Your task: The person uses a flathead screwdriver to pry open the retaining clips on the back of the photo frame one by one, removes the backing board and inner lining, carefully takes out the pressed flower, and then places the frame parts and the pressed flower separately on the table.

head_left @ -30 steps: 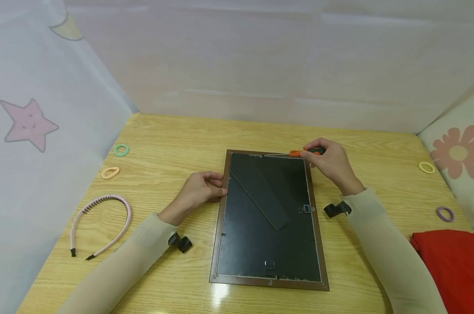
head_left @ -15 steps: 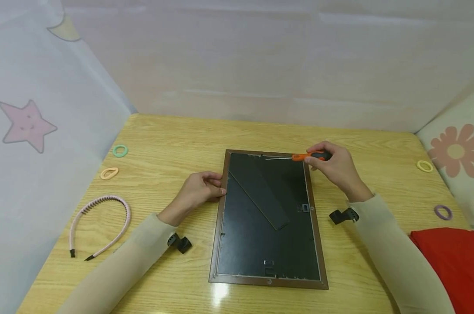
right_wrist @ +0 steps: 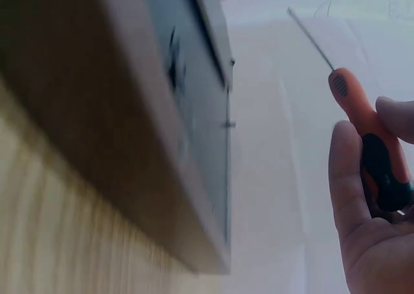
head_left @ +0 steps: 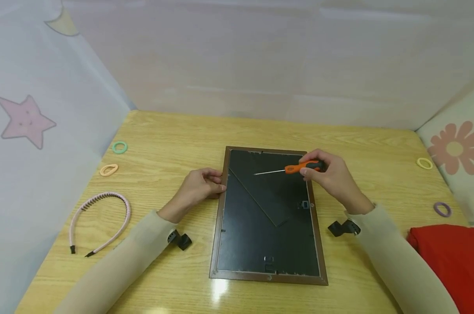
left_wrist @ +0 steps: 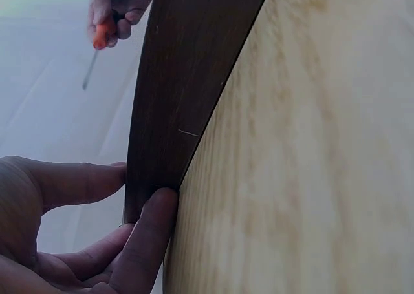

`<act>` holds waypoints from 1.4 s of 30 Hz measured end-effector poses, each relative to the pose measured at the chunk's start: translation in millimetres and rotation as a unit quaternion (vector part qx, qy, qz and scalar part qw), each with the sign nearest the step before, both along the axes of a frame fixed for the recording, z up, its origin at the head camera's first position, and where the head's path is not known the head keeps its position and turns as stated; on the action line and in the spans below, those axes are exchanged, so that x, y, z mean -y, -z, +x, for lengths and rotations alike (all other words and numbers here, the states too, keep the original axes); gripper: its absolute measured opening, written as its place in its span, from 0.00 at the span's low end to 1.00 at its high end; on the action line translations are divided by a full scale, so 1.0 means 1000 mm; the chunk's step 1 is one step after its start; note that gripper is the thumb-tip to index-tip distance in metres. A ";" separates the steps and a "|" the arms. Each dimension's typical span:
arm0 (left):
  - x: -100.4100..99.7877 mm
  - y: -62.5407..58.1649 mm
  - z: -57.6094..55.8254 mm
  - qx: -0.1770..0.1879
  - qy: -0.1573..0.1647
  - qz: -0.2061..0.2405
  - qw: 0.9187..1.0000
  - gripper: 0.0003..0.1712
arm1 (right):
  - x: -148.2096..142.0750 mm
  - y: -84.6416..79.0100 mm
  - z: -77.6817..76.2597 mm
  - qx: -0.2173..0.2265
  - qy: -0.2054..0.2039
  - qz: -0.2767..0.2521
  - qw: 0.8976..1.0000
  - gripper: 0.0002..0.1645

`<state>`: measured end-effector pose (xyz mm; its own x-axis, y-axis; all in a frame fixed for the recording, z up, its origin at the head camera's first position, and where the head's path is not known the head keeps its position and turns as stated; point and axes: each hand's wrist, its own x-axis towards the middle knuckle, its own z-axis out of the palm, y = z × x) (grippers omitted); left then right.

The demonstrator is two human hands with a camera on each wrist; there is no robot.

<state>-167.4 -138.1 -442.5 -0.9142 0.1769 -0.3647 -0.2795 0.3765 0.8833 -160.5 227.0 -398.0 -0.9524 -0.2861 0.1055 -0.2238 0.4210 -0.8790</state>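
- My left hand grips the left edge of the picture frame, thumb at its upper edge and fingers against its outer side, close to the tabletop.
- My right hand is closed round the orange-and-black handle of the screwdriver.
- The screwdriver's thin metal shaft points left above the upper part of the black backing board; both wrist views show it raised clear of the frame.
- The frame lies on the tabletop between my hands, back side up, its brown rim around the board and a stand leg slanting across it.
- On my left a pink headband lies with its ends toward me; beyond it are an orange ring and, farther off, a green ring.
- On my right are a yellow ring, a purple ring nearer me, and a red cloth nearest of the three.
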 end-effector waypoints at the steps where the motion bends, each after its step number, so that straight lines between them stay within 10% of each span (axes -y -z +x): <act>1: 0.000 0.000 0.000 -0.002 0.000 -0.002 1.000 0.28 | 0.003 -0.001 0.004 0.000 -0.011 -0.004 1.000 0.14; 13: -0.001 -0.002 0.000 -0.010 0.001 -0.007 1.000 0.26 | 0.036 -0.007 0.050 -0.071 -0.138 0.065 0.986 0.19; 28: 0.002 -0.006 0.038 0.016 0.025 0.018 0.999 0.28 | 0.049 -0.003 0.077 -0.120 -0.173 0.131 0.969 0.26; 42: 0.006 -0.003 0.049 0.008 0.043 0.035 0.998 0.32 | 0.053 -0.002 0.083 -0.114 -0.188 0.139 0.966 0.25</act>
<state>-118.6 -143.7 -439.6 -0.8892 0.2796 -0.3622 -0.2626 0.3365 0.9043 -77.3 174.4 -396.3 -0.7370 -0.6545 0.1687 -0.5807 0.4853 -0.6537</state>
